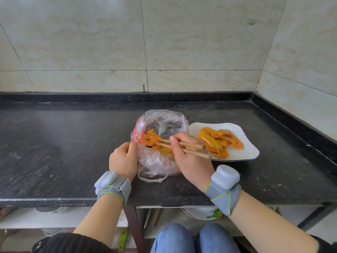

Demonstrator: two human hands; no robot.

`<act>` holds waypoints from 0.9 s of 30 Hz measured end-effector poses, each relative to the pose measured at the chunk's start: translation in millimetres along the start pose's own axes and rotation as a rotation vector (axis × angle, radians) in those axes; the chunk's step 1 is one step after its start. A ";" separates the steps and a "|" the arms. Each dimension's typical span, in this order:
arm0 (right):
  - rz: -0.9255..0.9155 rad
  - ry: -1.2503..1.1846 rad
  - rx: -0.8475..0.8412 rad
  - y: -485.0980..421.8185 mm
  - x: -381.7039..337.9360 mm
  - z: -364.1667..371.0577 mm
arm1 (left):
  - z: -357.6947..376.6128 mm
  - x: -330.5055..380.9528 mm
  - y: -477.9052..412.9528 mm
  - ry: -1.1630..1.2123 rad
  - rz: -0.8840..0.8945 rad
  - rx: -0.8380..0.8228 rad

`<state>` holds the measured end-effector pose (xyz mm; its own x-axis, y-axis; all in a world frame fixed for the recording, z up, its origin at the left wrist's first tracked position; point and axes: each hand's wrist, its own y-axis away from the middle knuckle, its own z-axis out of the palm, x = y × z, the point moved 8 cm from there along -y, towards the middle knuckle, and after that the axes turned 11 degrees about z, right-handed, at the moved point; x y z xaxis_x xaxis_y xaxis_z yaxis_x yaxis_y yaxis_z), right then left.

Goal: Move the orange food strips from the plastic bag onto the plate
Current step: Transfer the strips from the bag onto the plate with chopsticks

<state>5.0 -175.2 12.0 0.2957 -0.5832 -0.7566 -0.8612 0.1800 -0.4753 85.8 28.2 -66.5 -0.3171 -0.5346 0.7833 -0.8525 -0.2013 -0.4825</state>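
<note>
A clear plastic bag [160,125] with red print lies open on the dark counter, with several orange food strips [152,140] inside. My left hand [123,160] pinches the bag's left rim. My right hand [189,159] holds a pair of wooden chopsticks [191,148], their tips down among the strips in the bag. Just right of the bag sits a white plate [248,148] carrying a pile of orange strips [218,140].
The black stone counter [63,143] runs left and right, with a raised lip at the back and right side against tiled walls. Below the front edge, a shelf holds a plate [198,213] and utensils. My knees are under the counter.
</note>
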 end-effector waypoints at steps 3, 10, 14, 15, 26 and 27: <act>0.054 0.001 0.025 -10.2 4.0 -7.2 | 0.1 -0.9 -0.2 -0.008 -0.001 -0.003; 0.134 -0.038 0.036 -13.6 18.7 1.8 | 0.3 -1.0 0.1 -0.021 -0.001 -0.004; 0.124 -0.089 0.103 -6.2 23.5 -2.9 | 0.8 0.0 0.1 -0.019 0.010 -0.011; 0.124 -0.102 0.117 -5.7 24.0 -5.2 | 0.7 0.2 0.0 -0.019 0.011 -0.011; 0.084 -0.149 0.268 -5.8 11.3 -39.4 | 0.3 1.1 0.7 -0.012 0.006 -0.011; 0.076 -0.150 0.276 -5.9 9.8 -42.9 | 0.1 0.9 0.7 -0.013 0.004 -0.008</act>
<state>-4.7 -215.9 26.6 0.3096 -0.4404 -0.8427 -0.7447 0.4387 -0.5029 84.9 27.5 -66.2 -0.3155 -0.5460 0.7761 -0.8544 -0.1924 -0.4827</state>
